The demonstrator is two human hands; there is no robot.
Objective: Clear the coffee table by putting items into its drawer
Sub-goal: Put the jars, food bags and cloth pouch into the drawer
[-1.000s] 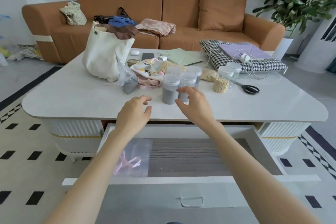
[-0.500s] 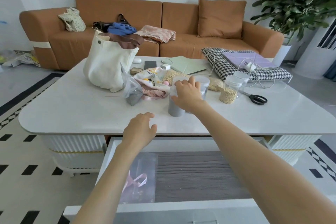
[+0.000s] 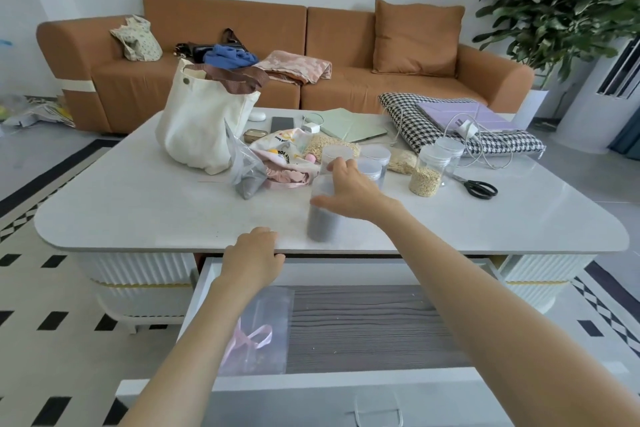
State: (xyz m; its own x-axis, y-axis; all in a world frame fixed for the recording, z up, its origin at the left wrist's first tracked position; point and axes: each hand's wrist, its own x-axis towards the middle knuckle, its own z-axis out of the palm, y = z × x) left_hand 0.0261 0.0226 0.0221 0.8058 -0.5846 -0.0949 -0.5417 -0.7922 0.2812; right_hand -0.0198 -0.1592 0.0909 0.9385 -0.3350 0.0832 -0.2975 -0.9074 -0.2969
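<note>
On the far left of the white stone-topped coffee table (image 3: pixel 138 211) stands a cream canvas tote bag (image 3: pixel 199 125) with brown straps, and just right of it lie a clear plastic bag of grey grains (image 3: pixel 247 172) and a heap of pink printed cloth (image 3: pixel 289 163). At the near edge, left of centre, the left hand (image 3: pixel 254 258) rests with its fingers curled over the table's rim, gripping nothing else, above the open white drawer (image 3: pixel 204 284) with a grey wood-grain floor. In the drawer's left part lies a clear zip bag holding pink ribbon (image 3: pixel 258 336). Right of the left hand, the right hand (image 3: pixel 349 189) is clamped around the upper part of a tall clear plastic jar of grey powder (image 3: pixel 322 222), thumb on its left side, fingers over its top; the jar sits near the table's near edge, blurred, so whether it touches the top cannot be told. Just beyond stand more clear lidded jars (image 3: pixel 375 158), then a jar of pale grain (image 3: pixel 426 175), black scissors (image 3: pixel 479 188) and a houndstooth cushion (image 3: pixel 408 118).
</note>
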